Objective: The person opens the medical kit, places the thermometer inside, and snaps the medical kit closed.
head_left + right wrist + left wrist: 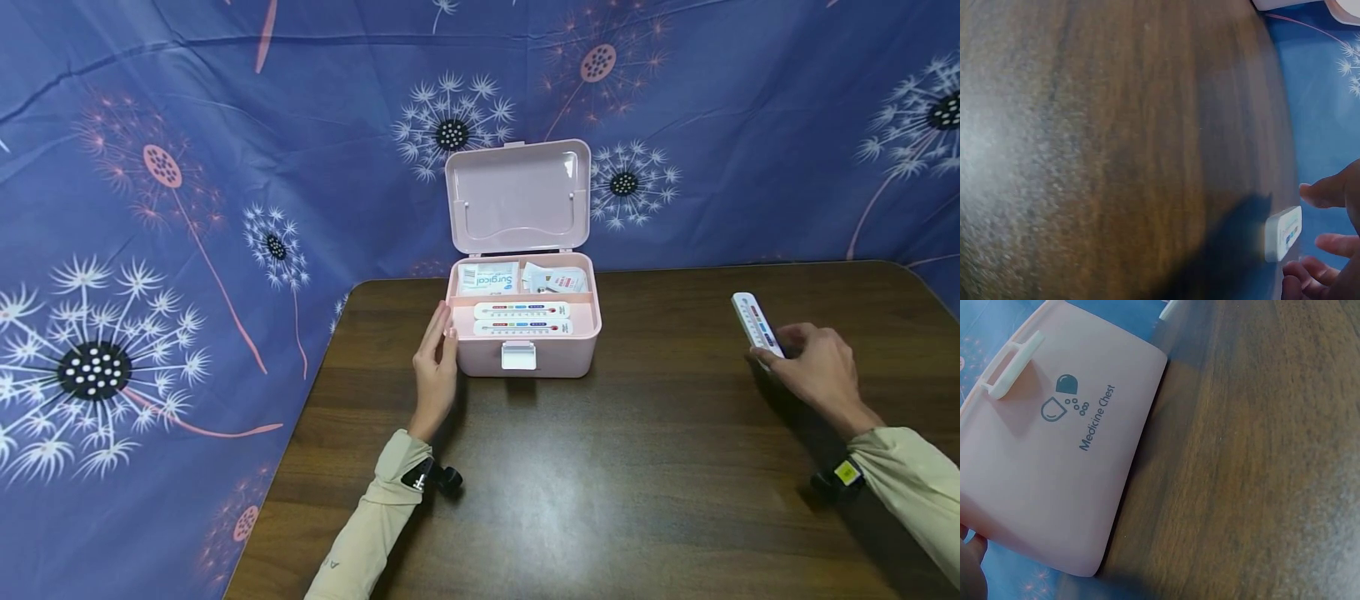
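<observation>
Thermometer point(754, 320) lies right of the medicine chest point(562, 360), between the parted thumb and fingers of the right hand point(823, 371); pinching its long edges should hold it squarest. The left hand point(437, 362), fingers straight, rests against the chest's left wall; light pressure there should steady the 2 thermometers point(522, 327) inside.

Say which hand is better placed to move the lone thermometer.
Probably the right hand: it is right by the lone thermometer, while the left hand touches the pink medicine chest, much farther away.
</observation>
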`<state>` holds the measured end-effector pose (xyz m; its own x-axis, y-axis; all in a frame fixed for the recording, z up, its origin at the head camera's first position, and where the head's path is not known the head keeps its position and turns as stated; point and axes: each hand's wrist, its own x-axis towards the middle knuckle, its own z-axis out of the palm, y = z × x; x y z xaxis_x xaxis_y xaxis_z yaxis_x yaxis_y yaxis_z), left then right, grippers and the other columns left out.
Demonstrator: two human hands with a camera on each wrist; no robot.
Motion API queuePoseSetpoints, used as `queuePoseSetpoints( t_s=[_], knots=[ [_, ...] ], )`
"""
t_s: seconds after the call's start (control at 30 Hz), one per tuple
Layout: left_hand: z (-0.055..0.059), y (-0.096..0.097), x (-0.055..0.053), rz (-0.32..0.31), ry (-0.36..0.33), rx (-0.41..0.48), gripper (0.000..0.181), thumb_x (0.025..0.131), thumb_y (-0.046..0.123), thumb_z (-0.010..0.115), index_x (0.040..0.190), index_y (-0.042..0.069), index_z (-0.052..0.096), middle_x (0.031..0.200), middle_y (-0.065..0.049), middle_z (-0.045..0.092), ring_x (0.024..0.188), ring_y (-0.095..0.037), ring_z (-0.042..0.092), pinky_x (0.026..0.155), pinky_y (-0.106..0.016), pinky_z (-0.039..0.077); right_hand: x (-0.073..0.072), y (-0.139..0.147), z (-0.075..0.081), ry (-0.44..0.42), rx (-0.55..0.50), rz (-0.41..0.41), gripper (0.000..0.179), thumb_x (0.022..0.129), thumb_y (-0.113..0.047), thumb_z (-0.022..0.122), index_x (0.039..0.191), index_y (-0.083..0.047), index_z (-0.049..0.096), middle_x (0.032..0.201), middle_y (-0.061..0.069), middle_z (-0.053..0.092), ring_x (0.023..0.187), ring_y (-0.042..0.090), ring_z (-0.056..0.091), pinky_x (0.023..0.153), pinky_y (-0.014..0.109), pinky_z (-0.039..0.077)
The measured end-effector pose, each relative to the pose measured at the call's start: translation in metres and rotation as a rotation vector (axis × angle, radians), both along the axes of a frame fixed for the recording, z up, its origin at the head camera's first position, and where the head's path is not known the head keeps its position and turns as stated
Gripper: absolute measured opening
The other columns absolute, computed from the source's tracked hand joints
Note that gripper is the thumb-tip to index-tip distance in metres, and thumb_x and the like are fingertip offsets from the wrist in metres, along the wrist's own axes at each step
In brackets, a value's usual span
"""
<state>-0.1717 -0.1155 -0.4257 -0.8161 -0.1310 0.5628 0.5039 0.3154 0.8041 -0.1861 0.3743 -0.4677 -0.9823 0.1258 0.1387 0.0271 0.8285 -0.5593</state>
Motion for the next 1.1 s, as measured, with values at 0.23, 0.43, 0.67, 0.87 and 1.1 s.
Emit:
queuePoseSetpoints(
  t_s=[0.23, 0.43, 0.67, 0.87, 1.1],
  knots=[
    [0.0, 0.0, 0.0, -0.001, 0.004, -0.004, 0.037, 0.095, -0.004, 0.049, 0.131, -0.013, 0.047, 0.14, -0.021, 0.043, 0.132, -0.035, 0.039, 0.109, -0.036, 0.03, 0.001, 0.0, -0.008, -0.06, 0.006, -0.042, 0.07, 0.081, -0.046, 0.07, 0.116, 0.012, 0.051, 0.104, 0.032, 0.052, 0.088, 0.044, 0.048, 0.059, 0.044, 0.033],
    [0.0, 0.001, 0.0, -0.003, 0.008, -0.004, 0.037, 0.095, -0.005, 0.049, 0.131, -0.014, 0.047, 0.14, -0.021, 0.043, 0.132, -0.035, 0.038, 0.109, -0.036, 0.03, 0.001, 0.0, -0.015, -0.086, 0.026, -0.07, 0.074, 0.081, -0.048, 0.069, 0.117, 0.013, 0.05, 0.1, 0.032, 0.051, 0.08, 0.043, 0.051, 0.052, 0.041, 0.035],
    [-0.001, 0.0, -0.001, 0.001, 0.01, -0.008, 0.037, 0.095, -0.004, 0.049, 0.131, -0.013, 0.047, 0.14, -0.021, 0.043, 0.132, -0.036, 0.038, 0.109, -0.036, 0.03, -0.004, -0.002, -0.019, -0.056, 0.026, -0.093, 0.063, 0.082, -0.038, 0.07, 0.112, 0.016, 0.053, 0.098, 0.033, 0.054, 0.08, 0.044, 0.052, 0.053, 0.04, 0.036],
    [-0.001, 0.001, -0.001, 0.001, 0.008, -0.005, 0.037, 0.095, -0.003, 0.049, 0.131, -0.013, 0.047, 0.14, -0.021, 0.044, 0.132, -0.035, 0.038, 0.109, -0.036, 0.03, -0.006, -0.001, -0.017, -0.017, 0.013, -0.09, 0.052, 0.081, -0.028, 0.07, 0.106, 0.016, 0.057, 0.094, 0.034, 0.058, 0.08, 0.044, 0.052, 0.057, 0.041, 0.036],
    [-0.001, 0.0, -0.001, 0.005, -0.005, 0.001, 0.037, 0.094, -0.005, 0.048, 0.131, -0.013, 0.047, 0.14, -0.021, 0.043, 0.131, -0.035, 0.039, 0.109, -0.035, 0.03, -0.005, -0.003, -0.015, -0.002, -0.01, -0.103, 0.048, 0.082, -0.027, 0.069, 0.107, 0.013, 0.06, 0.095, 0.031, 0.06, 0.083, 0.043, 0.052, 0.059, 0.039, 0.034]
  ],
)
